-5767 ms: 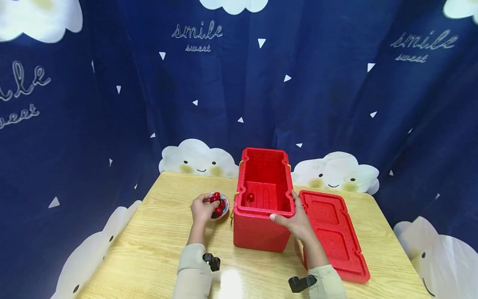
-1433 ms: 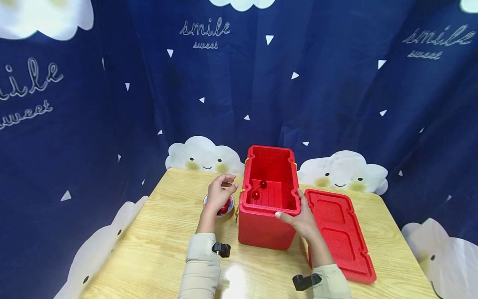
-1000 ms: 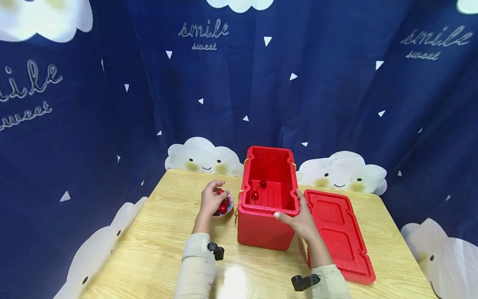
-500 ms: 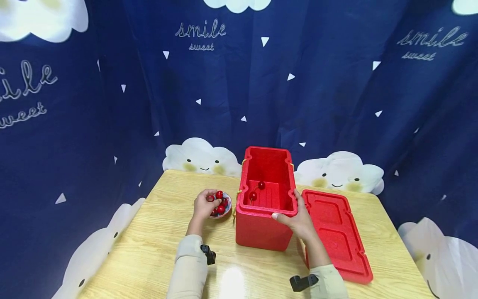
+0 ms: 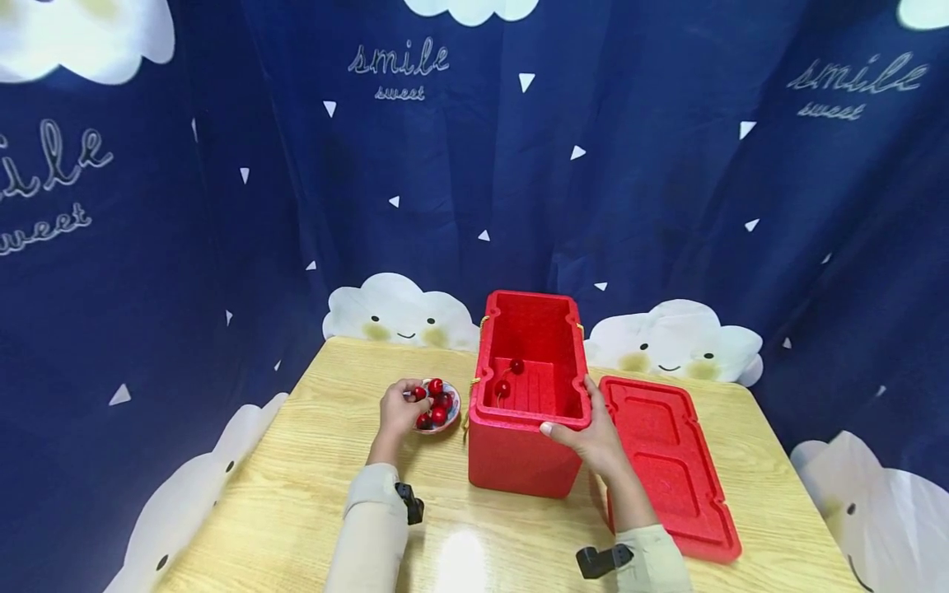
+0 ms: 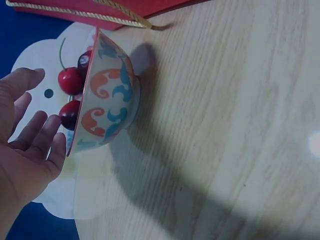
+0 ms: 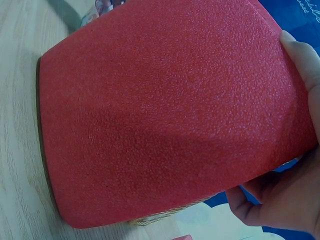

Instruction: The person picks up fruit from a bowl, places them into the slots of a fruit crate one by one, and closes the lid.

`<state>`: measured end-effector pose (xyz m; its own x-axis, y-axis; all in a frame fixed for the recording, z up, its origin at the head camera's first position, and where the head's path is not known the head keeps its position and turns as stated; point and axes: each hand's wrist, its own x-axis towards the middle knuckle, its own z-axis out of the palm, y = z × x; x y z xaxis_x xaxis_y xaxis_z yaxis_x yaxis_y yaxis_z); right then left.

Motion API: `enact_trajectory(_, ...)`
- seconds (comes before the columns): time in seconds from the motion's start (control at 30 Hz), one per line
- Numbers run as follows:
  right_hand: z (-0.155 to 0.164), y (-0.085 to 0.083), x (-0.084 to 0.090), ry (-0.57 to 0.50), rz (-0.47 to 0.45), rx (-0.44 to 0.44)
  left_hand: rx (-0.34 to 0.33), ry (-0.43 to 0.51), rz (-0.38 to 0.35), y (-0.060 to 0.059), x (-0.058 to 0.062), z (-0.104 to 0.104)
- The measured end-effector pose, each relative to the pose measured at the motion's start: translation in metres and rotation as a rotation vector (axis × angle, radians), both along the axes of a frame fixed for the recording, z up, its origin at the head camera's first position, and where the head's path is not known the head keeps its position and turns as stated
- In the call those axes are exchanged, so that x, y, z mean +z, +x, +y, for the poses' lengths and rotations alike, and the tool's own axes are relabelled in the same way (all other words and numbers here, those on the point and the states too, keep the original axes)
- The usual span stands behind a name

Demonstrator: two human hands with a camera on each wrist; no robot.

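Note:
A red foam box (image 5: 519,461) stands open on the wooden table (image 5: 296,494), and two cherries (image 5: 516,365) lie on its floor. My right hand (image 5: 587,435) grips its near right corner, thumb over the rim; the right wrist view shows the box wall (image 7: 165,115) with that hand (image 7: 300,165) wrapped round it. Left of the box is a small patterned bowl (image 5: 449,409) of cherries (image 5: 435,385). My left hand (image 5: 396,409) reaches to the bowl's left rim. In the left wrist view its fingers (image 6: 35,135) are straight beside the bowl (image 6: 107,100), close to a cherry (image 6: 70,114), holding nothing.
The box's red lid (image 5: 663,461) lies flat on the table to the right of the box. A yellow cord (image 6: 75,10) hangs from the box's left side near the bowl. A dark blue curtain with clouds (image 5: 400,313) closes off the table's far edge.
A second cherry has come into the box since the oldest frame. My left hand has come back from beside the box's rim down to the bowl. The right hand has stayed on the box.

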<state>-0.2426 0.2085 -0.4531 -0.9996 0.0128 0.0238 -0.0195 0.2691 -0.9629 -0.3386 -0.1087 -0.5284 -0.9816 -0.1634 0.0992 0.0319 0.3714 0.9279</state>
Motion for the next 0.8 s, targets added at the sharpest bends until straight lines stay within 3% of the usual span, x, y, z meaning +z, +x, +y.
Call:
enact_trajectory(0.33,0.002,0.001,0.0,-0.002,-0.001,-0.004,-0.002,-0.047,-0.006,-0.01,-0.002,0.014)
enact_trajectory(0.57,0.001,0.0,0.002,-0.023,-0.005,-0.004,0.043,-0.062,0.011,-0.018,-0.006,0.019)
enact_trajectory(0.8,-0.005,0.011,0.023,-0.063,-0.031,0.009,0.07,-0.159,0.015,-0.024,-0.008,0.025)
